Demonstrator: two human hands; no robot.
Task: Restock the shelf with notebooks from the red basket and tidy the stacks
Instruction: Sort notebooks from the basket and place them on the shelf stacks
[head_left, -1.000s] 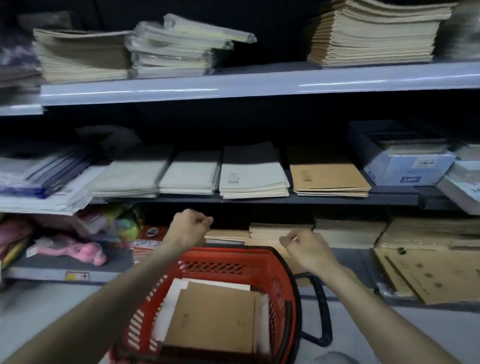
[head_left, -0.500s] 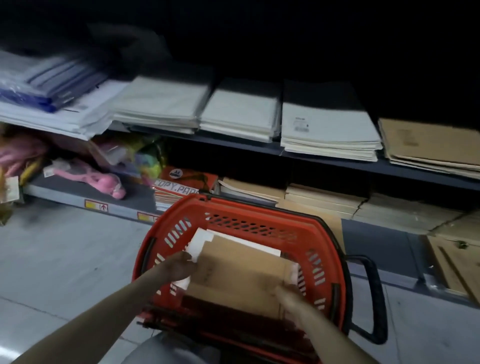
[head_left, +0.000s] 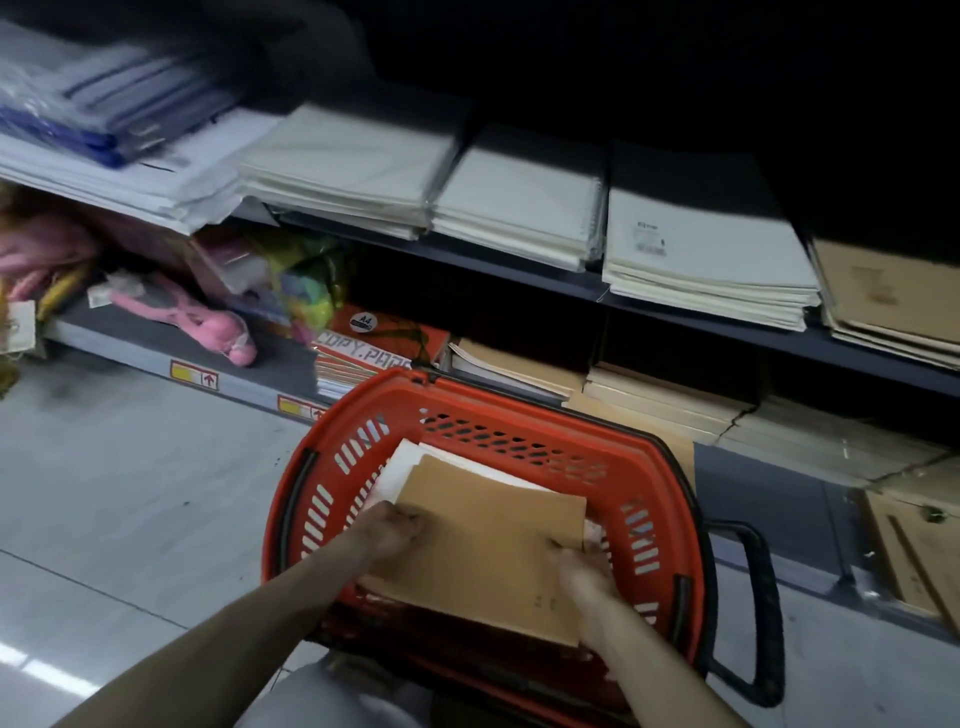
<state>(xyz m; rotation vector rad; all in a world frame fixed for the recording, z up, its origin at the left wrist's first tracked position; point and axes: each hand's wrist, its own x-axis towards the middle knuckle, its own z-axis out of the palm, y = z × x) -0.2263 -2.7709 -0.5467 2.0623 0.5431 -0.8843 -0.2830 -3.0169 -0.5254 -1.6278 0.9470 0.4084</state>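
Observation:
The red basket (head_left: 332, 499) stands on the floor in front of the shelves. A brown notebook (head_left: 483, 545) lies on top of white notebooks (head_left: 405, 457) inside it. My left hand (head_left: 395, 530) grips the brown notebook's left edge. My right hand (head_left: 582, 571) grips its right edge, fingers curled around it. Stacks of white notebooks (head_left: 696, 249) and brown notebooks (head_left: 893, 296) sit on the middle shelf (head_left: 571, 280). More brown stacks (head_left: 654, 395) rest on the bottom shelf.
Copy paper reams (head_left: 374, 348) and pink toys (head_left: 208, 327) sit on the bottom shelf at left. Blue and white folders (head_left: 104, 124) fill the upper left. The basket's black handle (head_left: 758, 613) juts right. Grey floor (head_left: 130, 493) spreads to the left.
Both hands came down from near the shelf into the basket and took hold of the brown notebook's edges. The view tilted down toward the basket.

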